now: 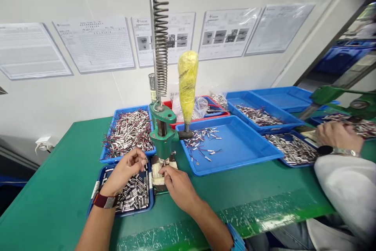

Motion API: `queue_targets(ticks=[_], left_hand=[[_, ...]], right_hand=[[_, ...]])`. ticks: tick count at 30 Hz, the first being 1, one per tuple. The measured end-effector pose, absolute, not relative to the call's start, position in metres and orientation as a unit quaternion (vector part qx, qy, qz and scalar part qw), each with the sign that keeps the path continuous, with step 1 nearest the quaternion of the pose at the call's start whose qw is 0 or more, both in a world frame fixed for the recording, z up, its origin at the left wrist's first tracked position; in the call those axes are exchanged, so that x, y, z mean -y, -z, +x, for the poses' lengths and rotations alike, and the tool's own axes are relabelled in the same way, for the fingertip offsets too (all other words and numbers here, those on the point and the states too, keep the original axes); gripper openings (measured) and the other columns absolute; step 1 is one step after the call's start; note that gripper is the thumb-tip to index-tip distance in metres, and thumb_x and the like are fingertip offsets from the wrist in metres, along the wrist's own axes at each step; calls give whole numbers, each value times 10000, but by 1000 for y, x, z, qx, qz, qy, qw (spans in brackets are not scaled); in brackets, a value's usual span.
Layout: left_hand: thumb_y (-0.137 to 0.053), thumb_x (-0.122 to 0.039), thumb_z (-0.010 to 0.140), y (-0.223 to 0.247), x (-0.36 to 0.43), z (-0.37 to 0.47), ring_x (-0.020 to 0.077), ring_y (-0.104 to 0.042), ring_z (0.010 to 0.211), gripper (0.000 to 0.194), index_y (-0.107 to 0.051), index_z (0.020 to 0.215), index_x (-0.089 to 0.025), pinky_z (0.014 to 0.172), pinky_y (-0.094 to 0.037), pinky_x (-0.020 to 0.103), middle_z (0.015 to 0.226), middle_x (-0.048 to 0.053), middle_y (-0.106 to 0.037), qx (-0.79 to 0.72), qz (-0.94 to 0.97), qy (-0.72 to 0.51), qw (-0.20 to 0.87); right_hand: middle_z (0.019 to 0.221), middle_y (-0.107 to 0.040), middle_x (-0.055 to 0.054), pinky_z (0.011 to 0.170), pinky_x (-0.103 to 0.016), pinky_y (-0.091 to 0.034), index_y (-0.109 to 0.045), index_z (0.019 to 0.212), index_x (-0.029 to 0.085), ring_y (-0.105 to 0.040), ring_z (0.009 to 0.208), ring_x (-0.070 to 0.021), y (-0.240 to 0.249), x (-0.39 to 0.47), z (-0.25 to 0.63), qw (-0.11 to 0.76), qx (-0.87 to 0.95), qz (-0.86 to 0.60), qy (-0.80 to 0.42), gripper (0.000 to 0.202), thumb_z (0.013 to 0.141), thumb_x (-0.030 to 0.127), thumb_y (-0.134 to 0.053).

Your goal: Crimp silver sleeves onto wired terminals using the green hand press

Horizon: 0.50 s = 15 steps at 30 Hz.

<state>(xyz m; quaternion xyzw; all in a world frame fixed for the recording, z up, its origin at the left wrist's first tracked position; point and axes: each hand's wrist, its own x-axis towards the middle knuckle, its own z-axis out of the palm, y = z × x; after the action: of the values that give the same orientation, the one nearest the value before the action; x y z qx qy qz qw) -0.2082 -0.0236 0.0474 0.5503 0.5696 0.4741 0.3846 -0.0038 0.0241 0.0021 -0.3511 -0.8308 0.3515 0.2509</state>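
Observation:
My left hand [129,170] is above the tray of metal cylinders [133,196], its thumb and fingertips pinched on a small piece too tiny to make out. At the base of the green hand press [163,137], my right hand [178,184] has its thumb and forefinger together beside the press's lower tip; what they hold is hidden. The press has a tall spring [161,31] and a yellow wrapped handle [187,86]. Behind my left hand, a blue tray [110,141] holds a heap of wired parts.
Right of the press, a blue tray [246,145] holds some wired parts. A red tray [225,114] with plastic bags lies behind it. Farther right, a person's hand [339,137] works by another green press [335,94] and a tray of metal parts [293,151].

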Motion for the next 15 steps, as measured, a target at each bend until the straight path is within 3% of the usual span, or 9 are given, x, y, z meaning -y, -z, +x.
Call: queue_targets(ticks=[4,9,12,15], left_hand=[[-699,-304,832,-45,14,-179,109,-513,713,256,-631,1054,-199,595,-377,208,866,4,-591,-463,406,-632,471],[-731,-279,826,-31,6,-164,99,-510,664,154,-666,907,-166,613,-399,206,730,-2,-595,-426,360,-658,506],[-728,-276,830,-26,6,-164,102,-521,679,148,-671,911,-166,633,-411,208,744,-1,-609,-443,364,-672,469],[-735,-248,819,-23,5,-159,134,-577,835,191,-663,985,-186,770,-443,235,894,18,-650,-446,396,-673,437]], right_hand=[[880,-700,-34,719,-226,-400,-671,964,174,-615,779,-149,-4,-26,-4,250,828,-336,-372,333,831,41,-397],[694,-620,15,583,-197,-336,-679,903,174,-513,601,-110,-4,-30,-3,225,819,-307,-429,335,813,30,-390],[734,-640,9,624,-198,-355,-677,937,177,-542,645,-115,1,-28,-3,232,823,-307,-417,341,795,24,-408],[831,-687,-12,697,-211,-385,-668,974,185,-602,747,-136,6,-25,-4,237,828,-314,-398,342,793,32,-422]])
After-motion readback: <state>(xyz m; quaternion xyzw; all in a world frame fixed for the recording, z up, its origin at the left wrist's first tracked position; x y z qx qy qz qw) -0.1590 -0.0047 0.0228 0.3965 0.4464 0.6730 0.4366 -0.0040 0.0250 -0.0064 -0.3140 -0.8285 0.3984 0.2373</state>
